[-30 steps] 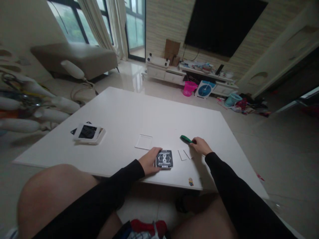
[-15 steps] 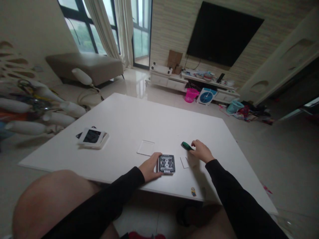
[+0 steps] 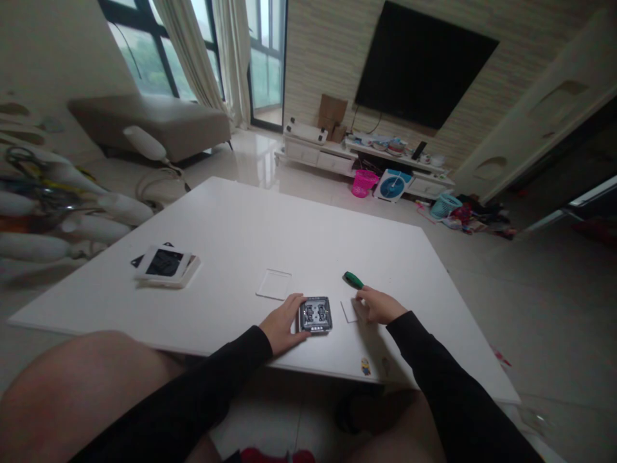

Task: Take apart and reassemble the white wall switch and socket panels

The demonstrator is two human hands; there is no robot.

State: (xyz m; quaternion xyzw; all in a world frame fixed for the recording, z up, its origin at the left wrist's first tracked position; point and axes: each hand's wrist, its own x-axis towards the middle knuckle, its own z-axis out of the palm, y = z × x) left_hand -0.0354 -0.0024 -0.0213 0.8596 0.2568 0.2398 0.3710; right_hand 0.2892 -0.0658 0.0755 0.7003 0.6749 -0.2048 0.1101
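My left hand (image 3: 284, 323) is wrapped around the left side of a square switch module (image 3: 315, 314), which has a dark frame and a grey inner mechanism facing up. It holds the module against the white table near the front edge. My right hand (image 3: 380, 305) is closed, its fingers curled down at the right part of a small white square plate (image 3: 349, 311) lying flat. Just beyond those fingers lies a screwdriver with a green handle (image 3: 353, 280); its shaft is hidden by the hand. A clear square cover (image 3: 274, 284) lies behind my left hand.
A stack of white frames with dark centres (image 3: 166, 265) sits on the left of the white table (image 3: 289, 231). A small cartoon sticker (image 3: 366, 366) is near the front edge. White lamp-like tubes and cables (image 3: 62, 212) stand beyond the table's left side.
My right hand has moved from beside the screwdriver's shaft down and towards me, onto the small white plate. The screwdriver stays on the table. My left hand keeps its hold; the whole view has shifted slightly.
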